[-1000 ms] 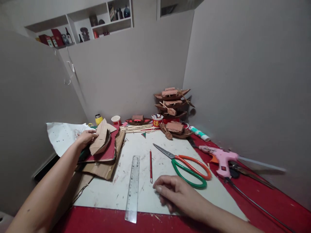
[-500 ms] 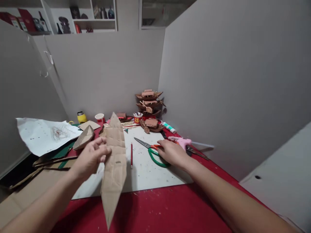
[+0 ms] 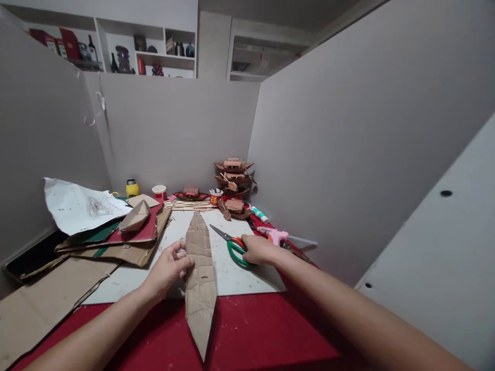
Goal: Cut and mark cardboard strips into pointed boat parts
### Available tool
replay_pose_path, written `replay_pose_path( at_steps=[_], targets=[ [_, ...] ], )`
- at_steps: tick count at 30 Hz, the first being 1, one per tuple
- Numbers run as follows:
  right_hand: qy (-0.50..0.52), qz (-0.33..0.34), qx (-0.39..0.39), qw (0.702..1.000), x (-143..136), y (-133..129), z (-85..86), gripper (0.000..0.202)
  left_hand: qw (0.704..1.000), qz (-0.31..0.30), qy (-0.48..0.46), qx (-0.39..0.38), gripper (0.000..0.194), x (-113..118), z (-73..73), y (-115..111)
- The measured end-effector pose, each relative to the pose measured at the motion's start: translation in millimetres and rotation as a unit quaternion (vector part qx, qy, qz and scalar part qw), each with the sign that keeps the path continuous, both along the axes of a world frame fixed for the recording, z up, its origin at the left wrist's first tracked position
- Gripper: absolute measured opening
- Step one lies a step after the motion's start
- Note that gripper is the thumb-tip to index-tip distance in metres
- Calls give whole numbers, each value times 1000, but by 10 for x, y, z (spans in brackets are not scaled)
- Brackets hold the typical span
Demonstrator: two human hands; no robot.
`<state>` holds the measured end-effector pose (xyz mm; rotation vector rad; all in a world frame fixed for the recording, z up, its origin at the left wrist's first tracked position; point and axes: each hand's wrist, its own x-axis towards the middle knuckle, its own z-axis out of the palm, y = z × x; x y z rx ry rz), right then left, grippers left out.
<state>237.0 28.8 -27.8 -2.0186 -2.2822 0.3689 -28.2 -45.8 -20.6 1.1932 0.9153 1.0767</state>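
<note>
A long brown cardboard cutout (image 3: 201, 293), pointed at both ends and creased across, is pinched at its left edge by my left hand (image 3: 170, 265). It slants over the front of the white board (image 3: 247, 283). My right hand (image 3: 258, 250) is closed on the handles of the scissors (image 3: 235, 248), which have one orange and one green loop. The scissor blades point away to the left and look slightly parted or closed; I cannot tell which. My right fingertips are partly hidden behind the hand.
Cardboard sheets (image 3: 50, 304) and a folded cardboard boat (image 3: 135, 216) lie at the left. Brown model boats (image 3: 233, 178) are stacked at the back, near thin sticks (image 3: 189, 205) and paper cups (image 3: 159, 192). A pink glue gun (image 3: 276, 236) rests by the right partition (image 3: 328, 129).
The view has tilted up and shifted. My left hand has brought the cardboard cutout rightward and lower over the board, covering the red pencil. My right hand stays at the scissors.
</note>
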Motion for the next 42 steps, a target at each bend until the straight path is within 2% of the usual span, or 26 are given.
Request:
replay_pose_path(
  at_steps=[5,8,10,14,16,17,20,23,27,31,33,35,38,40,42],
  targets=[
    [117,-23,38,992,-9,-133,-56,14,1000,-6,2,12,30,-17,-33,-68],
    [246,2,79,966,-95,-354,-94,12,1000,-14,10,16,27,6,-32,-85],
    [329,23,87,940,-195,-495,-98,13,999,-20,16,19,26,38,-44,-85],
    [457,42,113,881,-410,-646,-13,29,998,-55,27,12,27,110,-96,-96],
    [581,48,133,801,-484,-682,57,35,996,-86,32,8,28,141,-116,-121],
    [606,58,145,780,-510,-701,91,35,994,-103,35,8,30,156,-117,-135],
    [620,80,163,764,-563,-763,151,29,991,-122,60,14,41,211,-70,-162],
    [652,95,125,741,-608,-786,144,36,995,-51,77,27,39,290,18,-130],
    [665,89,111,734,-655,-763,136,50,993,-37,110,-27,45,396,56,-22],
    [668,52,89,737,-651,-742,167,56,994,-1,110,-26,43,395,6,93],
    [657,46,81,748,-608,-709,154,56,992,19,124,-26,42,352,48,123],
    [636,43,92,765,-544,-654,107,53,989,40,140,-18,40,307,178,113],
    [606,40,101,788,-448,-544,-7,47,990,67,120,25,43,286,487,36],
    [611,54,84,786,-406,-452,-77,46,995,63,66,44,46,313,689,-4],
    [616,90,72,779,-385,-356,-117,45,996,44,3,78,48,349,831,0]
  ],
)
